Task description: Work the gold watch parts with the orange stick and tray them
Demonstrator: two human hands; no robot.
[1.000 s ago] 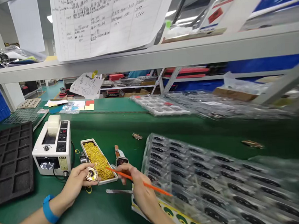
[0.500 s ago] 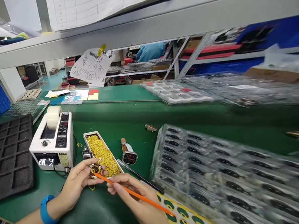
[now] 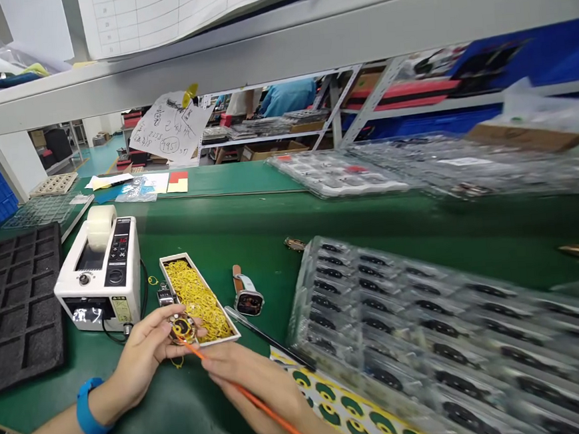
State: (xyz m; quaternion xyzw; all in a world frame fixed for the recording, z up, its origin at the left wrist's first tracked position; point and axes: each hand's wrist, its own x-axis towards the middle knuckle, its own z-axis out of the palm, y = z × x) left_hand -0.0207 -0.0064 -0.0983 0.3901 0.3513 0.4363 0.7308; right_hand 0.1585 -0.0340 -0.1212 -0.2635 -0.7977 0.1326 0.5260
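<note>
Between the fingers of my left hand is a round, gold-rimmed watch part with a yellow ring shape on its dark face. My right hand grips a thin orange stick, its tip at the lower edge of the watch part. Just behind both hands lies a long white box filled with yellow rings. A small metal counter stands against the box's left side. Under my right forearm, a yellow sheet of green ring-shaped stickers is partly covered.
A white tape dispenser and a black foam tray stand on the left. A smartwatch and a black pen lie right of the box. Clear trays of black parts fill the right side; a shelf beam crosses above.
My right hand has shifted slightly down, and the orange stick now slants more steeply. My left hand still holds the watch part in nearly the same place. The view has moved slightly.
</note>
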